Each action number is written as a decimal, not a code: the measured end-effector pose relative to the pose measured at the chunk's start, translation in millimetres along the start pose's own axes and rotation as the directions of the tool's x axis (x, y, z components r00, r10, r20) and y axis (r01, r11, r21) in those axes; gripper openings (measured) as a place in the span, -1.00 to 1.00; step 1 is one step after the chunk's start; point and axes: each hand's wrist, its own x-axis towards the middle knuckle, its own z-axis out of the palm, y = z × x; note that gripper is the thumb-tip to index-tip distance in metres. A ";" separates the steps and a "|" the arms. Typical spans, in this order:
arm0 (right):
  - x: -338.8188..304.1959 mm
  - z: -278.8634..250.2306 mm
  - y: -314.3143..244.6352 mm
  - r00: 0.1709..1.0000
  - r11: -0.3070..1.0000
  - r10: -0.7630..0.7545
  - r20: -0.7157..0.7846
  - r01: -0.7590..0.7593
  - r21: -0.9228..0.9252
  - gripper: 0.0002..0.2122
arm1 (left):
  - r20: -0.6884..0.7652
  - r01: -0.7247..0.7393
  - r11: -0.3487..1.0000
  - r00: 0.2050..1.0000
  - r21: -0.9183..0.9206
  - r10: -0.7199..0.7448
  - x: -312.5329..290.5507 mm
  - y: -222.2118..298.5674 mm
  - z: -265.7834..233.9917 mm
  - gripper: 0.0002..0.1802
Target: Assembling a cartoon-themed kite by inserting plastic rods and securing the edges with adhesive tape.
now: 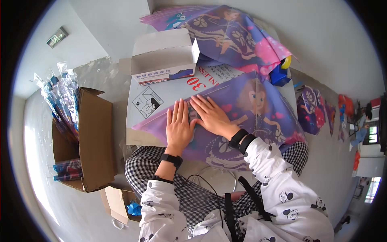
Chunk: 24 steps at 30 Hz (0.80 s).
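Note:
A purple and pink kite (229, 139) with a printed princess figure lies spread over the white work surface (135, 121) and hangs over its near edge. My left hand (179, 128) rests flat on the kite's left part, fingers stretched out and pointing away from me. Beside it my right hand (211, 117) also lies flat on the sheet, angled up to the left. The two thumbs almost meet. Neither hand holds anything. A second kite (225, 34) of the same print is draped across the far side of the surface.
An open white carton (161, 54) stands behind my hands. At the far right edge sits a blue tape dispenser (279, 76) with yellow tape. On my left, a tall cardboard box (96, 139) holds plastic-wrapped bundles (60, 101). More printed kites (311, 109) hang at the right.

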 end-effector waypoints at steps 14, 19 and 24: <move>-99.8 -142.9 216.4 0.421 0.680 0.717 -0.555 -0.595 0.428 -0.68 | 0.058 0.008 0.999 0.998 0.047 -0.011 -5.6 0.1 -15.8 -0.40; -122.2 -166.4 304.9 0.260 0.277 0.958 -0.123 -0.722 0.634 -0.67 | 0.060 0.000 1.000 0.998 0.011 -0.001 2.7 14.0 -6.7 -0.41; -108.3 -173.7 316.6 0.211 -0.077 0.943 0.259 -0.616 0.784 -0.70 | 0.075 0.007 1.000 0.997 0.030 -0.010 0.7 10.7 -14.7 -0.42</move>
